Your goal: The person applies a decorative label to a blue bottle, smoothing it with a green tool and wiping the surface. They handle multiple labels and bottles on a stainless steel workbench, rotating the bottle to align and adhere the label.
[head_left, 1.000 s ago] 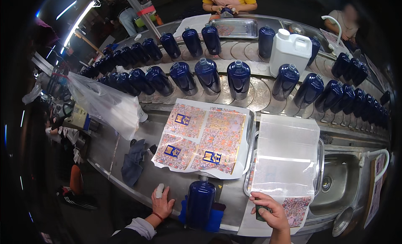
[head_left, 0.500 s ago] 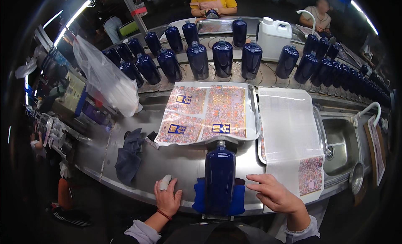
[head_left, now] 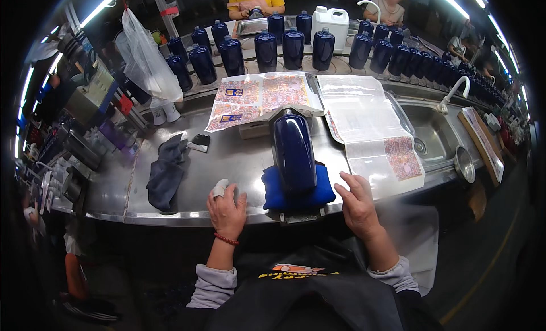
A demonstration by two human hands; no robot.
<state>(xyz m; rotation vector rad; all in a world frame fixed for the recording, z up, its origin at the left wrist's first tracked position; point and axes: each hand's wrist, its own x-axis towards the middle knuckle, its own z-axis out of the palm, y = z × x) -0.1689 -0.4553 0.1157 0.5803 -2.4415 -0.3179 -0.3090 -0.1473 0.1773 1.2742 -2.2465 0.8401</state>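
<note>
A glossy dark blue bottle [head_left: 294, 154] lies on its side on a folded blue cloth [head_left: 298, 193] at the bench's front edge. Its neck points away from me, at the curling edge of a printed sheet [head_left: 273, 92]. To the left of the bottle, my left hand [head_left: 227, 209] rests by the bench edge, fingers apart and holding nothing; one fingertip is wrapped in white. On the bottle's other side, my right hand [head_left: 359, 207] hovers close to the cloth with its fingers stretched out and nothing in them. Neither hand touches the bottle.
A crumpled dark cloth [head_left: 166, 172] lies on the left. Translucent backing paper [head_left: 355, 115] covers a tray at right, beside a steel sink [head_left: 435, 132] and metal bowl [head_left: 464, 165]. Several blue bottles [head_left: 266, 49] and a white jug [head_left: 330, 27] stand behind. Two people sit across.
The view has tilted down, so the bench sits higher in the picture. My right hand has turned, its fingers now pointing more away from me. The bottle stays on the blue cloth.
</note>
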